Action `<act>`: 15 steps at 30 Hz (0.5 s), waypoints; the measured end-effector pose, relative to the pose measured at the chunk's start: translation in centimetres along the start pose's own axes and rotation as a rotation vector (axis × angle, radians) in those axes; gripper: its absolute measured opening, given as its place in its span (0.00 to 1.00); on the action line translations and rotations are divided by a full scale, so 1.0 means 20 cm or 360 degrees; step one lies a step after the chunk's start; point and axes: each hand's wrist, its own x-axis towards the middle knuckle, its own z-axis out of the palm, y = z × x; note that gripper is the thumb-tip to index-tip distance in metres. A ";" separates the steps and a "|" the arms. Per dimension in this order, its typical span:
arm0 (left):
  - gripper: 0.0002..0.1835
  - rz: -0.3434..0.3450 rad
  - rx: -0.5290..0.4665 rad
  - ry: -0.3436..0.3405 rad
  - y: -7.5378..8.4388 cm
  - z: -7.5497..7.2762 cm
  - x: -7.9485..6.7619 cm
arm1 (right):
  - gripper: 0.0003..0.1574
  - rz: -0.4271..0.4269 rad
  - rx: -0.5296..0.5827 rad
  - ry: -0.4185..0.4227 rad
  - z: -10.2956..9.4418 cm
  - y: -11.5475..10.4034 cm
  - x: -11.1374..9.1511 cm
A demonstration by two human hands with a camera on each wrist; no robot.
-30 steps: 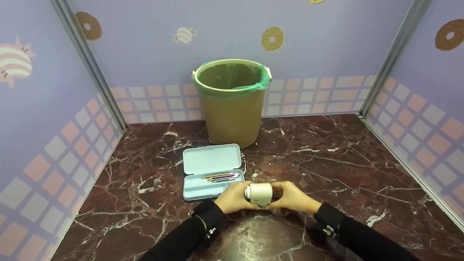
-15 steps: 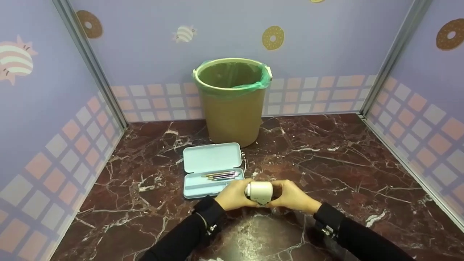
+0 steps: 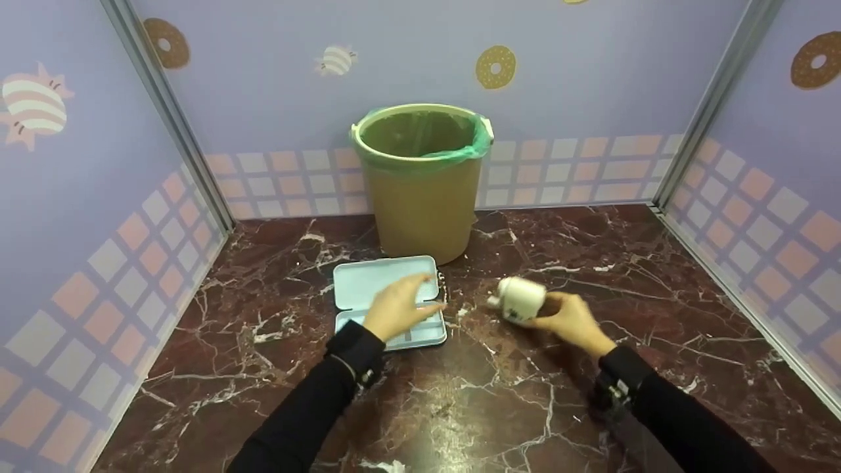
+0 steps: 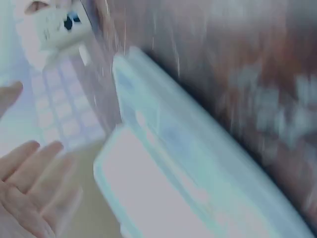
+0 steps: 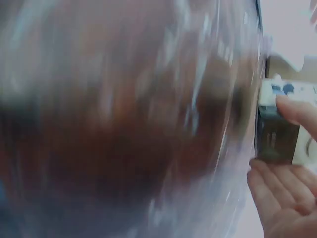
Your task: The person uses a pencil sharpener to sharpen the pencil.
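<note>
My right hand grips a white pencil sharpener with rounded edges and dark printed marks, to the right of the pencil case. In the right wrist view, the thumb lies along one side of the sharpener and the fingers are below its dark see-through drawer. Over the light-blue pencil case, which lies with its lid up, my left hand is spread with nothing in it. That hand hides most of the tray and the pencils. Motion blurs both wrist views.
A tan bin with a green liner stands behind the pencil case, against the back wall. The dark red marble tabletop is bounded by patterned panels at left, back and right.
Both hands held the sharpener together in front. Now the left hand has let go and moved left over the pencil case, while the right has carried the sharpener rightward and farther back.
</note>
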 end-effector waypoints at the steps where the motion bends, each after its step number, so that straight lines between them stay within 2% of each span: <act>1: 0.36 -0.0015 0.0098 0.0033 -0.01 -0.02 0.01 | 0.37 0.0027 -0.0036 0.0057 -0.02 0.02 0.01; 4: 0.38 -0.0047 0.0365 0.0130 -0.07 -0.08 0.04 | 0.36 0.0116 -0.0114 0.0200 -0.08 0.07 0.04; 6: 0.40 -0.0115 0.0489 0.0140 -0.10 -0.11 0.05 | 0.36 0.0163 -0.0180 0.0271 -0.12 0.10 0.05; 9: 0.43 -0.0248 0.0594 0.0073 -0.14 -0.15 0.07 | 0.35 0.0236 -0.0230 0.0344 -0.16 0.13 0.07; 15: 0.47 -0.0453 0.0687 -0.0056 -0.19 -0.21 0.12 | 0.37 0.0401 -0.0265 0.0491 -0.22 0.17 0.09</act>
